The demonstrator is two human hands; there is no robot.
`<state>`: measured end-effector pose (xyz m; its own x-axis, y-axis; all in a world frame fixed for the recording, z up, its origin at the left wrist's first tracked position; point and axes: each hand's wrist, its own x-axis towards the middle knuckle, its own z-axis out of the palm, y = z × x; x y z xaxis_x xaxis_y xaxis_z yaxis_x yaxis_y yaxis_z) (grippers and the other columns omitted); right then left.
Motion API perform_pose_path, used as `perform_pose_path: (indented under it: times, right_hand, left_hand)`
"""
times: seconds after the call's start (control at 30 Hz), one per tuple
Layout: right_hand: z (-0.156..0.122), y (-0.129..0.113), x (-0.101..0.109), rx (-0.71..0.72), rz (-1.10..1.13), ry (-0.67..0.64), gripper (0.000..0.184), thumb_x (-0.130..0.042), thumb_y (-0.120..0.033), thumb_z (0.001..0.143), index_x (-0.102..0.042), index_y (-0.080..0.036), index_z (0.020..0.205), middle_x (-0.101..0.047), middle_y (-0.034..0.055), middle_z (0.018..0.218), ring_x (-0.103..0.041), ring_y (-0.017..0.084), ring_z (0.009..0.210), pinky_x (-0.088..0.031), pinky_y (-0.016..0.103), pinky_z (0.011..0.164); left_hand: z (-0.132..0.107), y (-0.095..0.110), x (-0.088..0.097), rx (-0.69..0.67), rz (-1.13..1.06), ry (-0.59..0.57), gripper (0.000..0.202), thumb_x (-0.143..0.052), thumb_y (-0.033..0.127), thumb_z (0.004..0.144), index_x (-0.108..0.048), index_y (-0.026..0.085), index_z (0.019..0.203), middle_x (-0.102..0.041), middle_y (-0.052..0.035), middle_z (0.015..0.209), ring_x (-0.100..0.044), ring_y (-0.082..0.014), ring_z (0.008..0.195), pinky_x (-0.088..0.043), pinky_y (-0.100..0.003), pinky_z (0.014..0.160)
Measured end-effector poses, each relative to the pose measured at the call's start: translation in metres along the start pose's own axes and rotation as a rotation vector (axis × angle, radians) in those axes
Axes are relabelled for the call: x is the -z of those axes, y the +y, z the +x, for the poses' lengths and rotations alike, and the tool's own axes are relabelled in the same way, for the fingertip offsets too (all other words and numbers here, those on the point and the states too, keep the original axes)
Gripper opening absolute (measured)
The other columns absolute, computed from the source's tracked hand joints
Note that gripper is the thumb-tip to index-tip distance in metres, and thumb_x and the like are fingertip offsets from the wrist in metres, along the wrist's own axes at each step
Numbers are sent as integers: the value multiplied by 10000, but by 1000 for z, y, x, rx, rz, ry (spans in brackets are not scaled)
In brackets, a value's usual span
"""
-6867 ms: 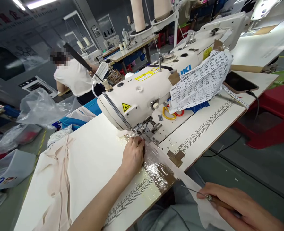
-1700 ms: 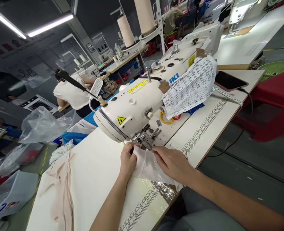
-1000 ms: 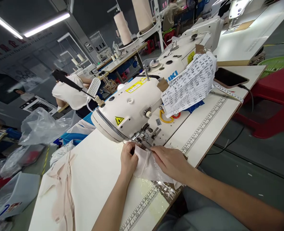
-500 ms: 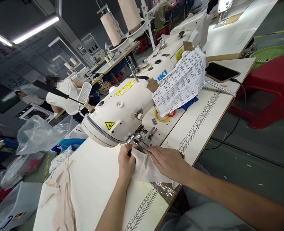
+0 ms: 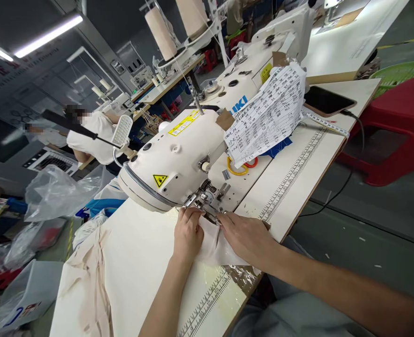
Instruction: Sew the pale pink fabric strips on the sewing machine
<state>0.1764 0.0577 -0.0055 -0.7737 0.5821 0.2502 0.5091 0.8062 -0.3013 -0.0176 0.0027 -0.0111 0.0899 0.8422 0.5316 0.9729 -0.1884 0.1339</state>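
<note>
A white sewing machine (image 5: 178, 154) stands on a pale work table (image 5: 136, 252). A small piece of pale cream fabric (image 5: 212, 243) lies right in front of its presser foot (image 5: 207, 206). My left hand (image 5: 188, 234) rests on the fabric's left side, fingers curled and pressing it at the foot. My right hand (image 5: 245, 234) lies on the fabric's right side, fingers extended toward the foot and pressing the cloth flat.
A printed paper sheet (image 5: 266, 117) hangs taped to the machine. Scissors with yellow and red handles (image 5: 240, 166) lie behind it, a phone (image 5: 328, 100) further right. Pale pink fabric (image 5: 87, 281) drapes at the table's left. A red stool (image 5: 399, 126) stands right. Another person (image 5: 90, 135) works behind.
Seven seconds ago my right hand held a thin tool off the table; now both hands press the fabric at the presser foot. Over the last second they edged it closer under the foot.
</note>
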Motion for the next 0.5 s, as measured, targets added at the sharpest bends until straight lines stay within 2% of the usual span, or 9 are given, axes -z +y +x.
perform_pose_path:
  times: [0.1,0.2,0.33,0.5]
  right_hand:
    - [-22,4,8,-44,131,-34,195,-458,-90,922,-588,-147,1056,-688,82,890,-687,226,761,-447,289,548]
    - [-56,12,18,-43,371,-56,186,-400,-86,911,-553,-191,912,-663,35,799,-665,197,677,-452,289,551]
    - [-96,24,22,-4,543,-72,296,-335,-87,910,-562,-232,1032,-667,26,895,-663,174,701,-485,286,605]
    - [-106,35,25,-65,557,-28,302,-353,-160,944,-592,-241,1111,-655,69,1049,-675,185,820,-533,299,675]
  left_hand:
    - [0,4,9,-1,-47,-69,403,-442,-52,730,-642,191,982,-641,-73,986,-567,-216,911,-550,-373,772]
    - [0,11,16,29,-33,-170,409,-429,-27,776,-646,192,1046,-619,-93,1059,-551,-230,962,-556,-380,791]
    - [-1,25,15,62,73,-221,387,-426,-6,762,-654,169,1021,-590,-124,1072,-526,-268,972,-562,-425,791]
    - [-3,43,5,99,194,-174,321,-461,39,774,-634,109,1036,-577,-165,1089,-508,-308,1007,-545,-490,854]
